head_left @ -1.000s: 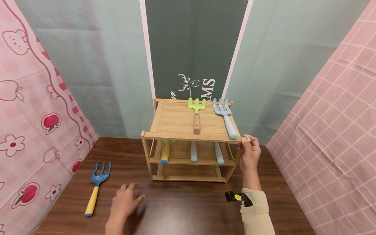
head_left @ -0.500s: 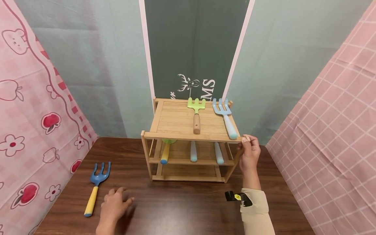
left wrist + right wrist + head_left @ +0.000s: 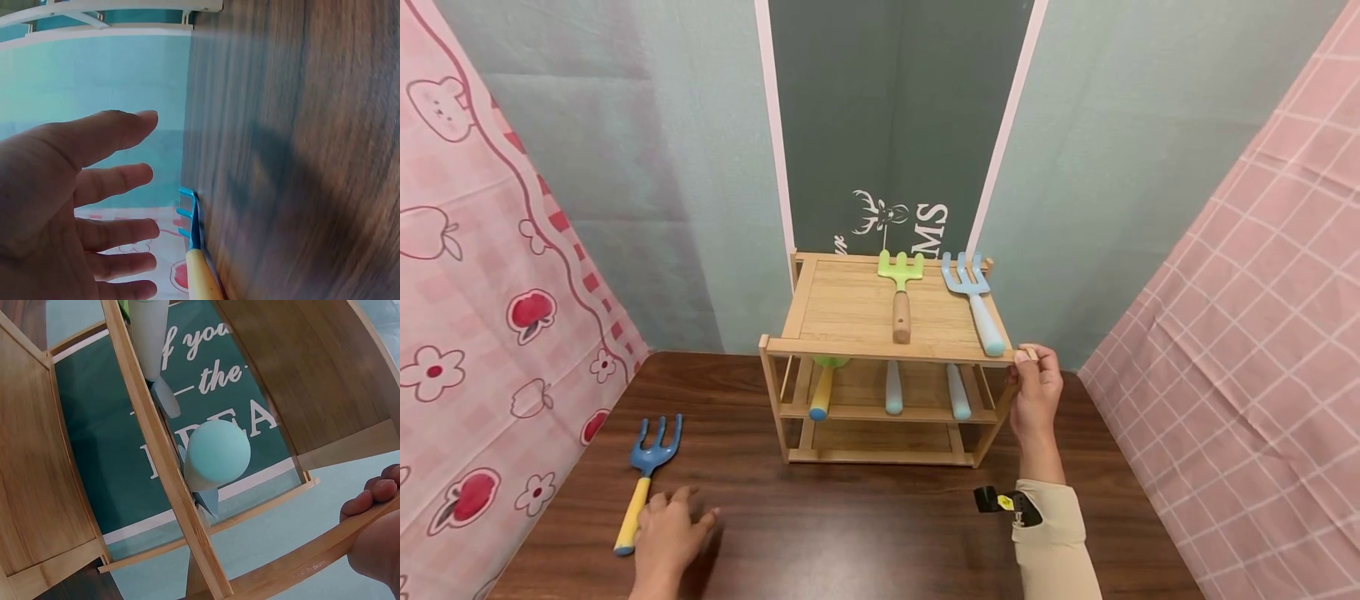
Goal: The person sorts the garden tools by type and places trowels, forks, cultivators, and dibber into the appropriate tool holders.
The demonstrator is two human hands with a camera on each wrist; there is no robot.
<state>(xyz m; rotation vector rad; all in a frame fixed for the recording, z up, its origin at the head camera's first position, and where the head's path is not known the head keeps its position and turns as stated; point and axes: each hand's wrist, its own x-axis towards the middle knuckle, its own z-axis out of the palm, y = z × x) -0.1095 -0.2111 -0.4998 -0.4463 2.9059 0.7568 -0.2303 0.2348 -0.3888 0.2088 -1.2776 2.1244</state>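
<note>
A blue hand fork [image 3: 653,457] with a yellow handle [image 3: 201,275] lies on the table to the left. Just right of that handle is my left hand [image 3: 667,533]; the left wrist view shows its fingers spread and nothing held. My right hand [image 3: 1036,396] grips the front right top corner of a three-level wooden rack [image 3: 842,308]. On the rack's top board lie a green hand fork [image 3: 902,304] with a wooden handle and a light blue hand fork [image 3: 976,304]. The middle shelf bears a yellow-handled tool [image 3: 823,392] and two pale blue handles [image 3: 893,387], their heads largely hidden.
The dark wooden table [image 3: 850,533] extends in front of and beside the rack. A grey-green curtain [image 3: 700,167] with a dark printed panel hangs behind. Pink cloths stand at both sides, fruit-patterned [image 3: 490,333] on the left and checked [image 3: 1247,317] on the right.
My left hand has moved left and slightly toward the front, coming up beside the yellow handle. The right hand keeps its grip on the rack, which has not moved.
</note>
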